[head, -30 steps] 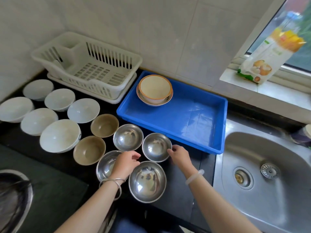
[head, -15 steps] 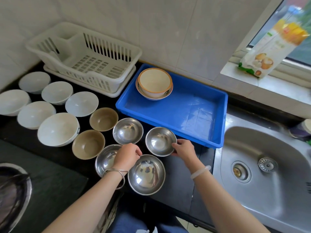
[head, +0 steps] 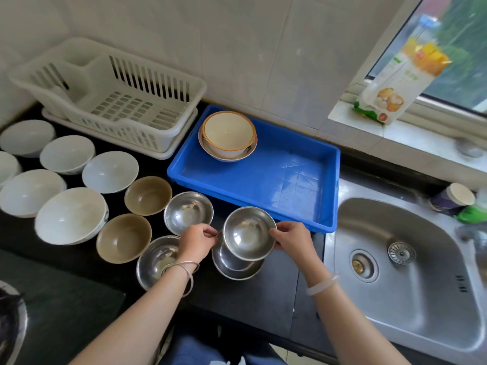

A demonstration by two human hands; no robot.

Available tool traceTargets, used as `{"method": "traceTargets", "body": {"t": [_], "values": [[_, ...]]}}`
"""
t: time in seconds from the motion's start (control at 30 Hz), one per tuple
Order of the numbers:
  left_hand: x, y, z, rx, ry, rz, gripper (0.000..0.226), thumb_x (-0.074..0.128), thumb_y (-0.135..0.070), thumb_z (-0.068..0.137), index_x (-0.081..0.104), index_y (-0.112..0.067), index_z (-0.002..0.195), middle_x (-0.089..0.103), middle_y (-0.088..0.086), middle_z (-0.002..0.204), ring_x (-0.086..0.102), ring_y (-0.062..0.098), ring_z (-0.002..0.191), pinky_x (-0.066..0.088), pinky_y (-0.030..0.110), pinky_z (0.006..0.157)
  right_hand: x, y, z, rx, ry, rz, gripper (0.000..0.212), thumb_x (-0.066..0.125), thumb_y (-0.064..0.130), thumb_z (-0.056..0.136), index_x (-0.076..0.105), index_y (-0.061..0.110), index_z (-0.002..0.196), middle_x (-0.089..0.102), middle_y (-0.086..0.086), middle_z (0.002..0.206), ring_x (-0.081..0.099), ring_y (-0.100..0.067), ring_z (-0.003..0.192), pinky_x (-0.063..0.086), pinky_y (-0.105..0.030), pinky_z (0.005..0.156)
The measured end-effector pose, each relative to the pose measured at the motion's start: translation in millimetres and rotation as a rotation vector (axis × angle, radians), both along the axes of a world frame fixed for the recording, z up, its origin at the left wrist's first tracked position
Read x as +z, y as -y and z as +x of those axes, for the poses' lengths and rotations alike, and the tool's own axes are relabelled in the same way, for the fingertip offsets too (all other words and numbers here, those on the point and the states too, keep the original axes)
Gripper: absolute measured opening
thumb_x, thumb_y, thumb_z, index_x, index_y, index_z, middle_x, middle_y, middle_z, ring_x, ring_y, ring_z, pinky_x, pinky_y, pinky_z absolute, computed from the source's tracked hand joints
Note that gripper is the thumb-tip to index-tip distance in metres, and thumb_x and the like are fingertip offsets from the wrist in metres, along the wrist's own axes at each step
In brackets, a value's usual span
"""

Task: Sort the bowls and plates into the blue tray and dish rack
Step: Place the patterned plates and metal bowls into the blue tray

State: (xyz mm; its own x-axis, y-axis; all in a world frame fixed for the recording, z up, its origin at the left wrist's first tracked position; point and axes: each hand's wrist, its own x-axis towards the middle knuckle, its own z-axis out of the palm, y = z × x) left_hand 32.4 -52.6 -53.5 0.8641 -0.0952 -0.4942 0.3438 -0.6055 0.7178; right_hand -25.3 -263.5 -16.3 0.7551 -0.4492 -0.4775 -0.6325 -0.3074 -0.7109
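Note:
A small steel bowl [head: 247,233] is lifted above a larger steel bowl [head: 237,267] near the counter's front. My right hand [head: 290,239] grips its right rim and my left hand [head: 196,241] pinches its left rim. Two more steel bowls [head: 188,210] [head: 155,262] rest to the left, beside two brown bowls [head: 147,194] [head: 122,237] and several white bowls [head: 69,214]. The blue tray [head: 303,206] behind holds a cream orange-rimmed bowl [head: 228,131] stacked on a plate. The white dish rack [head: 110,101] stands at the back left with nothing in it.
A steel sink [head: 411,272] lies to the right of the tray, with a cup [head: 453,197] at its back edge. A printed bag [head: 395,83] leans on the windowsill. A dark mat [head: 58,312] and a pan edge occupy the lower left.
The small steel bowl has been lifted from the counter by both hands and now hangs over the larger steel bowl. My left hand moved right onto its rim.

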Motion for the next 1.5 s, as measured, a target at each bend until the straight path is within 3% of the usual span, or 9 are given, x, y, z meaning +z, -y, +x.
{"method": "traceTargets", "body": {"t": [0.13,0.4,0.53,0.63,0.87,1.03,1.17,1.33,1.5], "values": [[-5,-2,0,0.097,-0.109,-0.136,0.011,0.068,-0.009,0.080,0.069,-0.008,0.091,0.068,0.004,0.080,0.067,0.025,0.085,0.057,0.040,0.080,-3,-4,-7,0.020,-0.028,-0.050,0.008,0.065,0.017,0.078,0.072,0.019,0.075,0.073,-0.002,0.072,0.071,-0.016,0.071,0.059,-0.041,0.079],[-6,0,1,0.074,-0.301,-0.242,0.034,0.060,-0.008,0.087,0.059,-0.007,0.121,0.064,0.010,0.110,0.060,0.022,0.095,0.053,0.030,0.068,-15,-20,-15,0.007,-0.079,-0.123,0.003,0.069,0.023,0.077,0.070,0.022,0.074,0.071,0.002,0.066,0.069,-0.012,0.068,0.059,-0.039,0.076],[-6,-2,3,0.031,-0.354,-0.249,0.031,0.056,0.001,0.086,0.058,-0.006,0.117,0.061,0.007,0.092,0.058,0.023,0.090,0.052,0.026,0.060,-24,-24,-21,-0.064,-0.075,-0.129,0.008,0.072,0.024,0.076,0.066,0.021,0.071,0.068,0.004,0.066,0.067,-0.013,0.066,0.058,-0.034,0.070],[-6,-3,7,0.020,-0.395,-0.276,0.029,0.055,0.004,0.086,0.059,-0.005,0.113,0.061,0.007,0.089,0.058,0.023,0.090,0.052,0.026,0.061,-30,-26,-25,-0.109,-0.067,-0.147,0.013,0.073,0.028,0.075,0.061,0.026,0.071,0.066,0.007,0.070,0.062,-0.013,0.067,0.048,-0.023,0.059],[-5,-5,9,-0.002,-0.446,-0.299,0.032,0.057,0.000,0.086,0.056,-0.006,0.118,0.061,0.006,0.096,0.058,0.022,0.097,0.052,0.026,0.063,-44,-31,-25,-0.268,-0.115,0.238,0.008,0.071,0.029,0.082,0.068,0.024,0.087,0.071,-0.005,0.090,0.067,-0.017,0.074,0.057,-0.027,0.055],[2,-2,9,-0.012,-0.449,-0.283,0.037,0.054,-0.004,0.089,0.053,-0.011,0.125,0.058,0.005,0.107,0.057,0.021,0.103,0.051,0.029,0.072,-48,-35,-24,-0.235,-0.111,0.299,0.001,0.072,0.026,0.081,0.073,0.027,0.080,0.073,0.000,0.079,0.070,-0.011,0.070,0.056,-0.025,0.051],[16,3,11,0.020,-0.431,-0.309,0.038,0.050,-0.003,0.091,0.051,-0.011,0.129,0.057,0.007,0.120,0.056,0.018,0.102,0.052,0.024,0.066,-37,-27,-19,-0.216,-0.081,0.356,0.006,0.074,0.026,0.079,0.074,0.022,0.084,0.074,-0.005,0.083,0.072,-0.014,0.068,0.057,-0.026,0.052],[42,14,35,0.047,-0.377,-0.427,0.034,0.050,-0.003,0.091,0.054,-0.014,0.124,0.061,0.000,0.105,0.060,0.006,0.083,0.053,0.016,0.054,-4,-3,2,-0.135,0.025,0.419,0.012,0.070,0.029,0.083,0.076,0.020,0.087,0.076,-0.005,0.083,0.073,-0.016,0.075,0.059,-0.029,0.061],[68,39,70,0.044,-0.342,-0.523,0.026,0.051,-0.007,0.092,0.056,-0.018,0.115,0.066,0.002,0.099,0.063,0.012,0.084,0.053,0.024,0.068,26,34,33,-0.084,0.094,0.535,0.017,0.059,0.027,0.092,0.074,0.019,0.093,0.076,0.000,0.088,0.073,-0.018,0.083,0.058,-0.024,0.065]]}}
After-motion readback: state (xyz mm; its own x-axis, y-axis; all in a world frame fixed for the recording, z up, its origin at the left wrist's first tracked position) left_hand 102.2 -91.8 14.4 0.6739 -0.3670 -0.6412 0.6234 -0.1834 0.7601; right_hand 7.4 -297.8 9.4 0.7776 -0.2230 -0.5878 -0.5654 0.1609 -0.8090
